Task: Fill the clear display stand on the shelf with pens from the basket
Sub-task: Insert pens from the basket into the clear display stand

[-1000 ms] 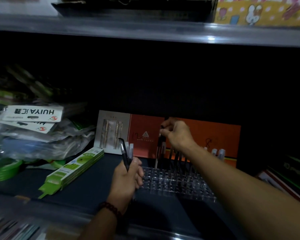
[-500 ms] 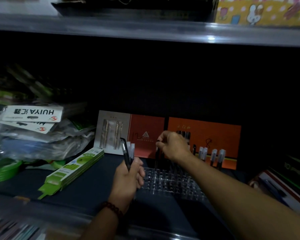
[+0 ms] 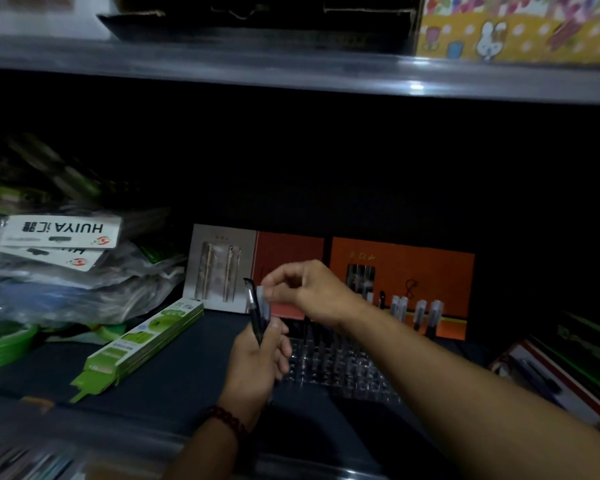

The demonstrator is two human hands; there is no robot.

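Curled tight, the left hand (image 3: pixel 255 365) is holding a bunch of pens (image 3: pixel 257 315) near the shelf's (image 3: pixel 187 393) front edge. The right hand (image 3: pixel 309 289) is pinching one white cap (image 3: pixel 264 301) (I think). Pulling straight up is best, then aiming for the clear stand (image 3: pixel 343 370) behind.

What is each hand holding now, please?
Left hand: grips a bunch of dark plastic pens.
Right hand: pinches one pale-capped pen of that bunch.
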